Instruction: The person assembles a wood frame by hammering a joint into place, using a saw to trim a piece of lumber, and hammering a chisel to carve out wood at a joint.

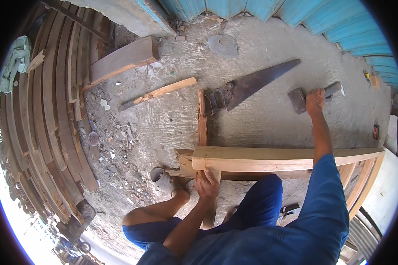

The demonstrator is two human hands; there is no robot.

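A long, pale wooden beam (269, 160) lies across in front of me, with a pencil-like mark near its left end. My left hand (207, 183) is closed against the near lower edge of that end; its inner fingers are hidden. Out past the beam on the right, my right hand (315, 102) grips the handle of a mallet (297, 100) at floor level. The mallet's dark, blocky head points left, and its handle sticks out to the right of my fist. A handsaw (264, 84) with a dark blade lies to the left of the mallet.
Stacked planks (53, 106) fill the left side, with a green cloth (17, 62) on them. A thick board (121, 62), a thin wood strip (158, 93) and a flat grey piece (223, 46) lie on the concrete. Blue corrugated sheeting (340, 26) borders the far side. My sandalled foot (167, 182) is by the beam.
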